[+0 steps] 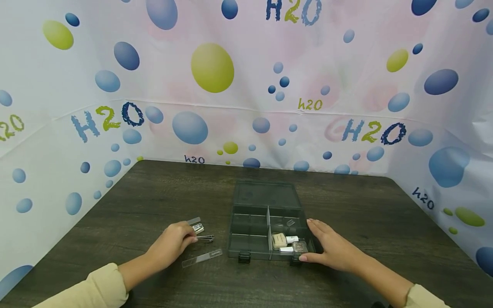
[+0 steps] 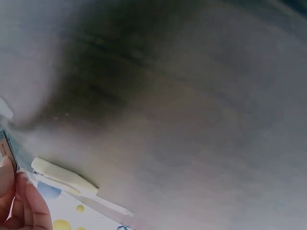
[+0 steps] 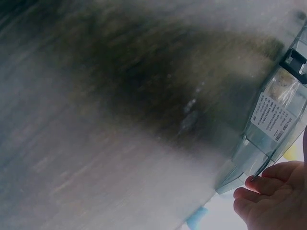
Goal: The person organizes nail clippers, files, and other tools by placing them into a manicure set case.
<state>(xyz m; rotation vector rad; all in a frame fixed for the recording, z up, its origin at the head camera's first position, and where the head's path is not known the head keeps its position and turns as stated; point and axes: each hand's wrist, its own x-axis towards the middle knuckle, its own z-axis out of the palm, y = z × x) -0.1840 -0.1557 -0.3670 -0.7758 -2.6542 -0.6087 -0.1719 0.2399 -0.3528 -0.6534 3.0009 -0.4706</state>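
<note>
My left hand (image 1: pixel 175 241) pinches a small metal nail clipper (image 1: pixel 206 238) between thumb and fingers, just above the table. Beyond it lies another shiny metal piece (image 1: pixel 198 228). My right hand (image 1: pixel 333 246) rests against the right side of a smoky see-through divided box (image 1: pixel 249 240), thumb by the front latch and fingers extended. The box's lid (image 1: pixel 265 194) lies back, open. Its front right compartment holds a beige nail polish bottle (image 1: pixel 279 241) with a white cap and a glittery bottle (image 1: pixel 300 247). In the right wrist view, fingertips touch the box wall (image 3: pixel 235 177).
A clear flat strip (image 1: pixel 202 258) lies left of the box, and a shorter one (image 1: pixel 194 220) behind the left hand. Small clear pieces (image 1: pixel 290 223) sit in the back right compartment. The left wrist view shows a cream-handled tool (image 2: pixel 64 175) with a pale pointed end.
</note>
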